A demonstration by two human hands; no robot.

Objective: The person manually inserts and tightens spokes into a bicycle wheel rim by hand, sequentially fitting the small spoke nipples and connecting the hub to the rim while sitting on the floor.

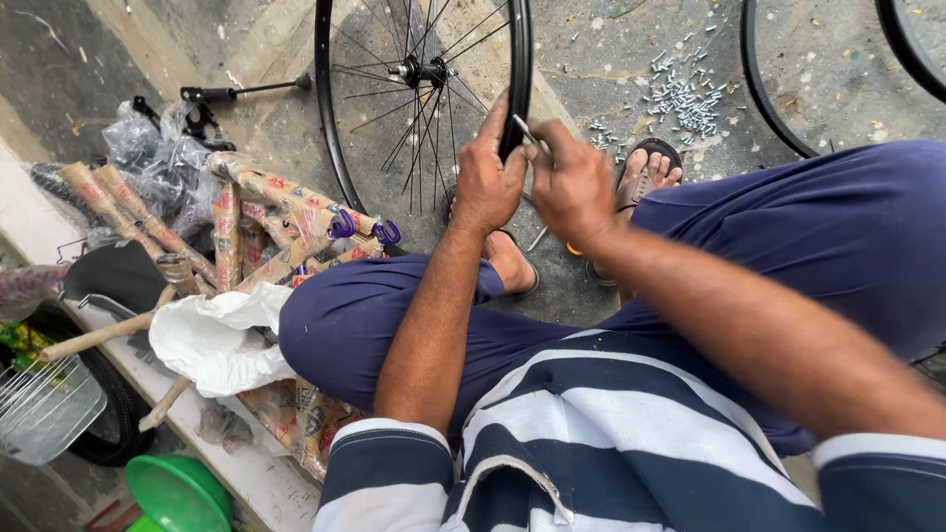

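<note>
Head view:

- Left hand [488, 182]: clenched over the rim of the bicycle wheel [424, 94], fingers wrapped onto the black tyre edge.
- Right hand [572, 182]: pinched around a thin metal tool [523, 129] at the rim, just beside the left hand (thumbs nearly touching).
- Bicycle wheel: upright on the concrete floor [591, 59], directly ahead of the knees; hub and spokes visible above the hands.
- Second slim metal tool [538, 237] with an orange tip: lying on the floor below the right hand, between the sandalled feet.
- Scatter of small screws [680, 94]: on the floor, right of the wheel, well apart from both hands.
- Another tyre [764, 84]: curving along the upper right edge.
- Paper-wrapped bicycle parts [266, 212]: stacked left of the wheel, with purple hooks [365, 229] at the ends.
- White crumpled sheet [217, 340]: beside the left knee.
- Green bowl [177, 491] and clear plastic tub [44, 409]: lower left (both far from the hands).
</note>
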